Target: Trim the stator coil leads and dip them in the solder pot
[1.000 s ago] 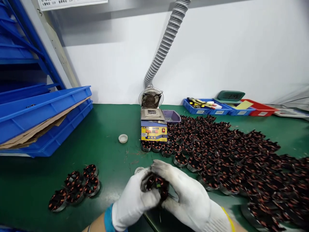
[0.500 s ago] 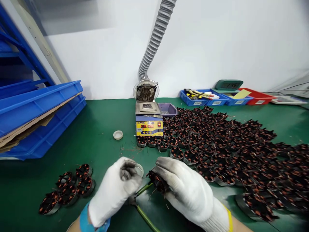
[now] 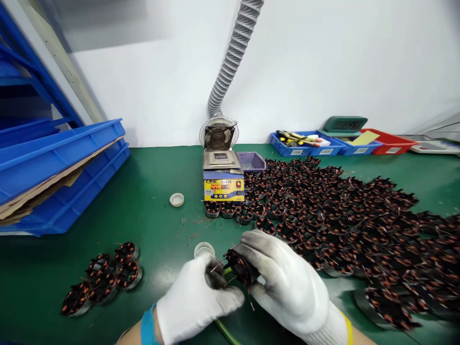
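Note:
In my right hand, in a white glove with darkened fingers, is a motor stator with black insulation and copper windings, tilted so its wire ends face left. My left hand, also gloved, is right beside it; the fingers are curled and the thumb reaches toward the stator's lower side. Thin wire ends show near those fingertips, but what they grip is hidden. A tool with green handles lies partly under my left hand, its head covered. Just beyond that hand stands a small round white dish.
Many stators crowd the right side, with several more at left. A yellow-and-blue solder pot stands at centre back under a grey hose. Blue crates are at left, tool bins behind. Wire scraps litter the green table.
My left hand has moved right and slightly down, closer to the stator, uncovering the small dish and covering the tool's head. The stator has shifted slightly right in my right hand.

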`<state>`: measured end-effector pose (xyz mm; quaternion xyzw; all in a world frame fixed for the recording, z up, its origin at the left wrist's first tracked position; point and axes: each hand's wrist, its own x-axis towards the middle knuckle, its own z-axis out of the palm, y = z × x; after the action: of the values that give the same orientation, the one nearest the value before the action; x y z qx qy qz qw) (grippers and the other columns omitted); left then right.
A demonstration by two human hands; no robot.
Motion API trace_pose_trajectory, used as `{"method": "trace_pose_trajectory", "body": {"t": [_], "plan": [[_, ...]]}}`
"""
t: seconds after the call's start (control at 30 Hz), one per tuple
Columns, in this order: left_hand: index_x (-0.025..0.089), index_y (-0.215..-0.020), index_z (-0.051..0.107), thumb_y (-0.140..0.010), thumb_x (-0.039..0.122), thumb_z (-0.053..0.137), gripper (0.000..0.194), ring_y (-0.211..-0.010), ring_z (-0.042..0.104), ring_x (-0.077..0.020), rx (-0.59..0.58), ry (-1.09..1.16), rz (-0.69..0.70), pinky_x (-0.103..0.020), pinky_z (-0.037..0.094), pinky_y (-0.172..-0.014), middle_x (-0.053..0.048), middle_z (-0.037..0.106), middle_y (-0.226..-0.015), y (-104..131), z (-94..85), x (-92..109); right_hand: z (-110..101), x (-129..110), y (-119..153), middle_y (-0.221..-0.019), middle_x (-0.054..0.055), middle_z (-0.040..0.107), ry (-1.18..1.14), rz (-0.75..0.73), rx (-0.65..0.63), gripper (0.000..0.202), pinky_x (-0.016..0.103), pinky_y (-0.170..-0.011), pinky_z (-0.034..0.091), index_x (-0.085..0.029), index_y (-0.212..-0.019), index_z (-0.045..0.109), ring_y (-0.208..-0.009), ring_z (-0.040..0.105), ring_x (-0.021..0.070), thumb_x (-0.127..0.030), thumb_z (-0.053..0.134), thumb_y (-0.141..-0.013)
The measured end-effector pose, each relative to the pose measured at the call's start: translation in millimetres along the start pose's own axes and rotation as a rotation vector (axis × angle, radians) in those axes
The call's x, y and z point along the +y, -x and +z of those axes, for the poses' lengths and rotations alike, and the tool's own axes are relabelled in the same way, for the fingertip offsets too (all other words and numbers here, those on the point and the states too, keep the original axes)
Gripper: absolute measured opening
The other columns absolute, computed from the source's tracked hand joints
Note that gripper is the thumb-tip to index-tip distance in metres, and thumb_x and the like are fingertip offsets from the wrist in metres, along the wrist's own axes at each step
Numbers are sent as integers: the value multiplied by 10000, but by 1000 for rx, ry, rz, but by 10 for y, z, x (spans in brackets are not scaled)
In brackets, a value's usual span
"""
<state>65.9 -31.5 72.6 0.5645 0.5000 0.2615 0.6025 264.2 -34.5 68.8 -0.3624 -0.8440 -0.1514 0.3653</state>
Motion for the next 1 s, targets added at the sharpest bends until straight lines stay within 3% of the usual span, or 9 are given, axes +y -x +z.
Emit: {"method": "trace_pose_trajectory", "body": {"t": [0.1, 0.2, 0.27, 0.33, 0.43, 0.57, 0.77, 0.9, 1.0], "plan": [[178, -655, 522, -746, 328, 662, 224, -513, 424, -104, 43, 84, -9, -219, 325, -482, 34, 480, -563, -10, 9, -26, -5, -7, -7, -1049, 138, 671, 10, 0, -7, 485, 380, -833, 617, -135, -1144, 547, -1006, 660, 261, -23, 441, -684], [193, -675, 526, -759, 407, 650, 262, -444, 434, -97, 334, 144, 88, -214, 334, -435, 36, 518, -559, 6, -86, 30, -9, -14, -11, -1053, 124, 664, 1, 29, -10, 492, 371, -841, 613, -144, -1146, 543, -1014, 651, 257, -33, 452, -675], [192, -762, 559, -688, 332, 699, 212, -528, 521, -118, 437, 111, 178, -220, 416, -502, 18, 592, -659, 7, -117, 63, -11, -27, -16, -1060, 124, 662, -15, 22, -12, 488, 378, -852, 610, -143, -1152, 535, -1021, 647, 257, -42, 455, -681], [187, -782, 574, -640, 251, 697, 198, -626, 550, -137, 403, 19, 241, -236, 460, -594, 8, 604, -713, -1, -91, 65, -9, -43, -25, -1052, 124, 666, -26, 1, -13, 475, 389, -861, 607, -142, -1149, 530, -1015, 650, 254, -41, 448, -693], [191, -627, 493, -705, 260, 604, 152, -604, 459, -125, 303, -97, 270, -235, 408, -578, 23, 501, -624, -6, -30, 33, 9, -54, -33, -1035, 120, 671, -25, -8, -16, 465, 398, -860, 606, -148, -1135, 534, -988, 658, 251, -39, 441, -693], [205, -566, 393, -659, 228, 565, 197, -548, 351, -102, 120, -190, 139, -226, 284, -499, 47, 400, -555, 32, -113, 59, 40, -30, -9, -1046, 118, 665, -22, 41, 5, 487, 386, -855, 605, -157, -1134, 545, -1006, 651, 254, -41, 456, -670], [191, -653, 481, -689, 242, 611, 144, -587, 408, -108, 188, -93, 159, -224, 344, -551, 50, 461, -619, 19, -190, 103, 50, -32, 12, -1047, 114, 670, -19, 77, 16, 491, 367, -870, 592, -177, -1143, 536, -1024, 656, 245, -53, 469, -672], [199, -635, 461, -770, 301, 556, 194, -584, 399, -110, 93, 8, 165, -237, 363, -573, 45, 434, -622, 27, -142, 65, 64, -58, 46, -1025, 115, 686, -48, 116, 0, 423, 335, -850, 594, -198, -1140, 512, -998, 679, 236, -106, 509, -727], [202, -650, 483, -742, 318, 571, 172, -548, 431, -118, 52, -1, 85, -247, 370, -547, 42, 468, -594, 47, -233, 89, 100, -37, 88, -1111, 140, 679, -65, 224, -30, 410, 326, -860, 589, -204, -1127, 496, -1028, 685, 238, -160, 552, -723]]}}
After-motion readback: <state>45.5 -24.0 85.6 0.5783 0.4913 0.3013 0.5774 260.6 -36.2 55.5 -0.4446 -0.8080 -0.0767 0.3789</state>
